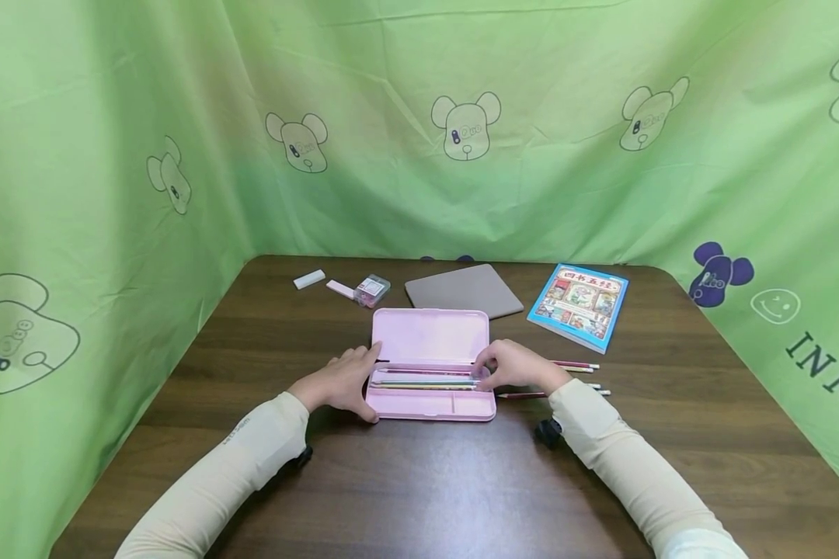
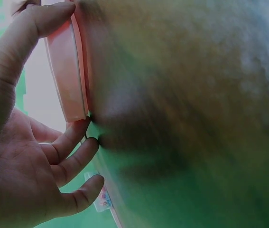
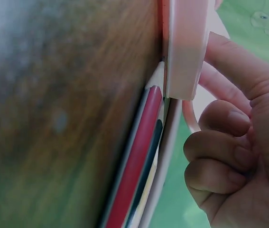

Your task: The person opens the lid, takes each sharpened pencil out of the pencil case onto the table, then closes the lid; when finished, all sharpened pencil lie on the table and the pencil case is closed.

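Hands at open pencil case

Left hand [image 1: 339, 382], fingers straight, braces pink pencil case [image 1: 429, 404] at its left end. Right hand [image 1: 513, 366], fingers curled, touches right end; hold unclear. Case mid-table, pencils [image 1: 426, 379] inside; loose pencils [image 1: 579, 365] right; book [image 1: 579, 305] far right.

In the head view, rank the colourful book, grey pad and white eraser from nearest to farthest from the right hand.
From the right hand:
1. Grey pad, just behind the open pink case.
2. Colourful book, back right, only slightly farther.
3. White eraser, far back left.
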A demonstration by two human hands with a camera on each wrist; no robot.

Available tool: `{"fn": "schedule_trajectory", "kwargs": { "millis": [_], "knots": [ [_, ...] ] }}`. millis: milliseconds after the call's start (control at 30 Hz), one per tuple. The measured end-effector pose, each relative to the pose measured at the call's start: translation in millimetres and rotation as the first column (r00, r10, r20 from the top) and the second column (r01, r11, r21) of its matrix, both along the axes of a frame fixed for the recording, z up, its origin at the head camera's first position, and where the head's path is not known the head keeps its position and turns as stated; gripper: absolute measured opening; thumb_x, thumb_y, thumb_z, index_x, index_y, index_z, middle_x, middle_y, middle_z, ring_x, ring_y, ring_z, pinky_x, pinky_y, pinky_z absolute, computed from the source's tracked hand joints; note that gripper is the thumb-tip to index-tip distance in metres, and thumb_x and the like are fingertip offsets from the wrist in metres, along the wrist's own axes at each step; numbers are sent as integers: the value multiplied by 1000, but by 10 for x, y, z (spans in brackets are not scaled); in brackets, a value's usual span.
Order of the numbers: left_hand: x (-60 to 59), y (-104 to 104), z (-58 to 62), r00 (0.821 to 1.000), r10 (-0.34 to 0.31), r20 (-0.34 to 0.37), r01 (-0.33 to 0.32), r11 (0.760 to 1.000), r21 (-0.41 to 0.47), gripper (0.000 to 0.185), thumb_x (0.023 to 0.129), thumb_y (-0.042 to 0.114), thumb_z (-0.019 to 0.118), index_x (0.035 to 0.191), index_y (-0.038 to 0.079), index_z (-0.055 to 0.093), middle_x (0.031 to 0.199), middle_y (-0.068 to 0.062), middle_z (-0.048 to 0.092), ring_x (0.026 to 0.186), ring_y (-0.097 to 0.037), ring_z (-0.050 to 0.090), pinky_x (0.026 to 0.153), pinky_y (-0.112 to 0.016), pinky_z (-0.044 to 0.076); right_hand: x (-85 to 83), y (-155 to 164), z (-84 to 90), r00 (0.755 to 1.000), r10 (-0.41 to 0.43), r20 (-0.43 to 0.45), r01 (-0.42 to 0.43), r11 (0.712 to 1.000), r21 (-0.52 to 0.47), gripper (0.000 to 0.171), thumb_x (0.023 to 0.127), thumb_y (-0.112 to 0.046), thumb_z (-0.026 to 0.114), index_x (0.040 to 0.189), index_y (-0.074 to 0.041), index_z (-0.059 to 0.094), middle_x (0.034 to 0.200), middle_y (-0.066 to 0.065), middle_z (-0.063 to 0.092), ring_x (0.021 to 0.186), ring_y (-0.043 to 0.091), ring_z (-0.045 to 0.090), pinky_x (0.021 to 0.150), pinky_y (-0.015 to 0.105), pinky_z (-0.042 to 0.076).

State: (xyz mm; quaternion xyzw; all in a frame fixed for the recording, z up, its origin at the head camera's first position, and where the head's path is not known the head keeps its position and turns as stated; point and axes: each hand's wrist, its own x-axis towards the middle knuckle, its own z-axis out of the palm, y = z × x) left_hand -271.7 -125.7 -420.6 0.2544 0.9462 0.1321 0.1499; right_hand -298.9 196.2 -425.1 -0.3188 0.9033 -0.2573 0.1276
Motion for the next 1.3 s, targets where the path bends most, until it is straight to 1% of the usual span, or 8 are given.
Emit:
{"fn": "schedule_trajectory", "kwargs": {
  "millis": [233, 400, 600, 733, 867, 967, 1167, 1300],
  "knots": [
    [-6, 3, 10, 1000, 6, 7, -6, 1000, -6, 120, 59, 48, 82, 147, 2, 14, 133, -18, 39, 116, -30, 38, 98, -51, 32, 19, -79, 29, 997, 7, -74, 0, 995, 104, 9, 74, -22, 76, 78, -15, 71, 64, -9, 58, 59, 4, 46, 56, 22, 39],
    [-13, 5, 8, 1000, 4, 7, -4, 1000, -11, 121, 59, 48, 82, 147, 2, 14, 133, -18, 39, 116, -30, 38, 98, -50, 32, 15, -90, 27, 997, -1, -77, 10, 993, 117, 9, 74, -23, 76, 76, -16, 70, 63, -9, 57, 58, 4, 45, 55, 21, 38],
    [-22, 4, 1, 1000, 3, -2, -3, 1000, -15, 121, 58, 48, 82, 147, 2, 14, 132, -17, 40, 115, -29, 39, 97, -49, 33, 6, -71, 34, 999, -8, -43, 11, 998, 64, 10, 75, -22, 75, 72, -15, 69, 61, -9, 56, 57, 4, 45, 54, 21, 38],
    [-25, 7, 2, 1000, 3, 2, -3, 1000, -18, 121, 58, 48, 82, 147, 2, 14, 131, -17, 40, 115, -29, 39, 97, -49, 33, 8, -37, 30, 1000, -27, -1, 27, 1000, -4, 10, 76, -21, 75, 72, -14, 69, 62, -9, 57, 56, 5, 44, 53, 21, 38],
    [-22, 6, -2, 1000, 8, 12, -7, 1000, -25, 121, 59, 48, 82, 148, 3, 13, 133, -18, 39, 116, -29, 38, 99, -50, 32, 10, 34, 8, 998, -62, 24, 64, 994, -85, 10, 75, -21, 75, 73, -14, 70, 57, -9, 51, 52, 5, 36, 49, 20, 32],
    [-15, 4, -6, 1000, 8, 15, -8, 1000, -23, 121, 59, 48, 81, 148, 3, 13, 134, -18, 39, 118, -30, 38, 99, -51, 31, 12, 111, -4, 995, -100, 18, 101, 986, -131, 10, 75, -21, 76, 73, -14, 70, 56, -8, 45, 52, 5, 32, 48, 20, 29],
    [-9, -4, -7, 1000, 5, 11, -5, 1000, -3, 121, 59, 48, 82, 147, 3, 14, 134, -18, 39, 118, -30, 38, 99, -53, 31, 51, 330, 16, 985, -171, -1, 167, 964, -206, 11, 76, -21, 75, 75, -12, 70, 70, -3, 64, 60, 5, 44, 56, 20, 39],
    [-9, -10, -2, 1000, 0, 8, -1, 1000, 7, 120, 59, 47, 82, 147, 2, 14, 133, -18, 39, 118, -31, 38, 99, -53, 31, 85, 517, 15, 976, -215, -11, 207, 949, -240, 12, 77, -23, 75, 74, -12, 70, 67, -5, 65, 56, 4, 43, 52, 21, 36]
  ]
}}
